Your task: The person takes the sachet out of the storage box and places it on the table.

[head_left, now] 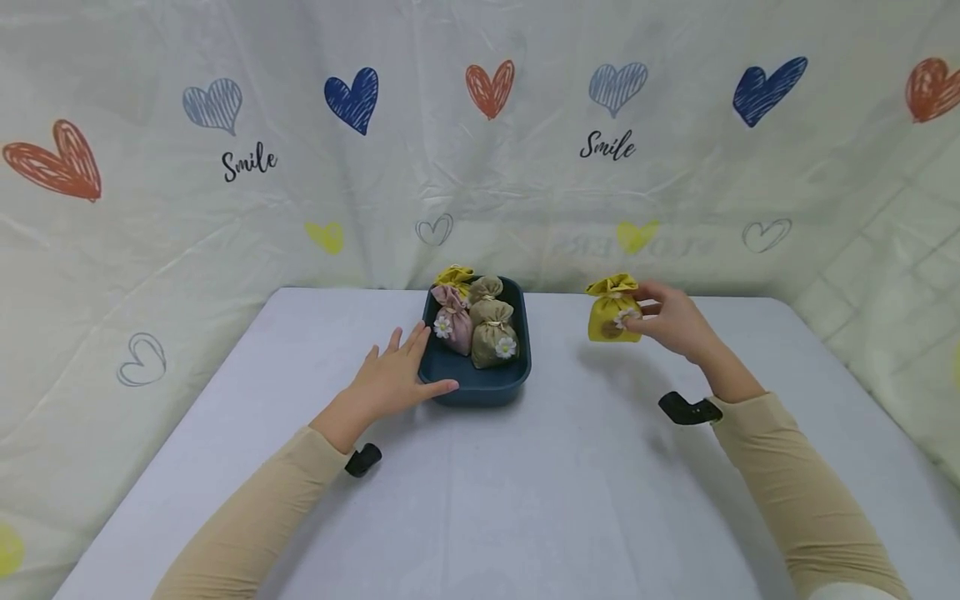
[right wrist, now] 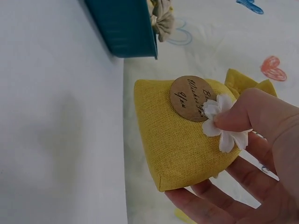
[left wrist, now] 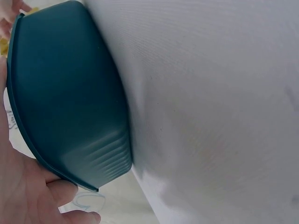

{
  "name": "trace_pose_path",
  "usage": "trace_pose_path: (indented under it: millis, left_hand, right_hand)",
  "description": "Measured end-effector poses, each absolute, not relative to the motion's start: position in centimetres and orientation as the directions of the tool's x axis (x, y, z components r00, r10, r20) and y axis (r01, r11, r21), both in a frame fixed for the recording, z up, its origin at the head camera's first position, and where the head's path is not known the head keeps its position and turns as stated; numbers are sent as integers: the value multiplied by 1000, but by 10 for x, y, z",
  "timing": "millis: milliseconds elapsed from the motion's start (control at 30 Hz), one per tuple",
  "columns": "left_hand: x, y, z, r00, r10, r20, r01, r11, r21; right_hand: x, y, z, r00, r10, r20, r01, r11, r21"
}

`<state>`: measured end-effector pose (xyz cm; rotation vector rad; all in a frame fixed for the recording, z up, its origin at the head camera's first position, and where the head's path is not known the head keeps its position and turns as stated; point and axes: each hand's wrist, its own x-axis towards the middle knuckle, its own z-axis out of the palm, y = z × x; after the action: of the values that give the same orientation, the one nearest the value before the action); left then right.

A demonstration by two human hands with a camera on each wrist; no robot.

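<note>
A yellow cloth pouch (head_left: 609,315) with a white flower and a round brown tag is held up above the table's right side by my right hand (head_left: 675,321). In the right wrist view the thumb presses the flower on the pouch (right wrist: 173,149), with the fingers behind it. My left hand (head_left: 392,375) rests with spread fingers against the left rim of a dark teal bin (head_left: 480,396). Inside the bin are a pink pouch (head_left: 454,325), two olive-beige pouches (head_left: 493,337) and another yellow pouch (head_left: 452,276) at the back.
A white cloth covers the table (head_left: 525,500). Behind it hangs a pale curtain (head_left: 480,175) printed with hearts and "Smile". Dark wrist camera mounts (head_left: 688,409) sit at both cuffs.
</note>
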<state>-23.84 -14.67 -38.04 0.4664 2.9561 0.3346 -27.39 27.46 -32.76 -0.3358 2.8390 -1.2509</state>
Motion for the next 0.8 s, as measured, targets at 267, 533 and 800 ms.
trace_pose_path:
  millis: [267, 533, 800]
  left_hand:
    - [-238, -146, -380, -943, 318, -101, 287, 927, 240]
    - [-239, -146, -382, -948, 306, -92, 279, 933, 225]
    - [-238, -145, -382, -950, 295, -103, 270, 940, 208]
  right_hand:
    - [-277, 285, -337, -978, -189, 89, -196, 683, -704]
    - [-281, 298, -344, -979, -174, 107, -199, 700, -686]
    - [-283, 308, -346, -985, -148, 92, -170, 706, -688]
